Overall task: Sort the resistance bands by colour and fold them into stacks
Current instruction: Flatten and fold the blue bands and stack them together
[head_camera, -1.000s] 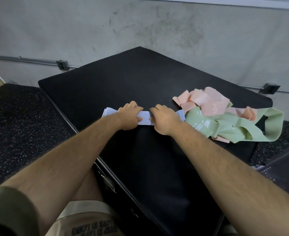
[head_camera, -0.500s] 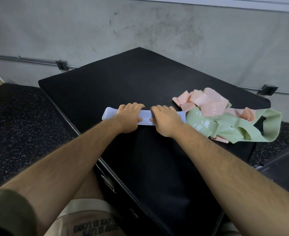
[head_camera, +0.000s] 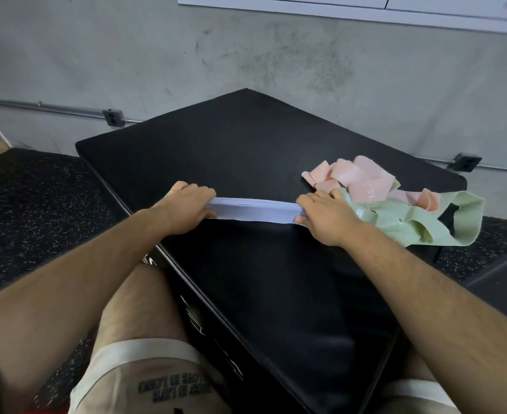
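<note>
A flat stack of pale lilac bands (head_camera: 253, 210) lies across the middle of the black padded box (head_camera: 246, 150). My left hand (head_camera: 188, 206) grips its left end, thumb underneath at the near edge. My right hand (head_camera: 325, 213) grips its right end the same way. To the right lies a loose tangle: pink bands (head_camera: 356, 179) on the far side, one marked 15 lb, and light green bands (head_camera: 410, 222) nearer, draped over the box's right edge.
The box stands on speckled black rubber flooring (head_camera: 28, 210) against a grey concrete wall (head_camera: 246, 55) with a conduit and outlets. My knees are at the box's near left side. A dark block (head_camera: 503, 273) sits at the right.
Both hands have slid apart along the lilac stack, from its middle to its two ends. The pink and green tangle has not moved.
</note>
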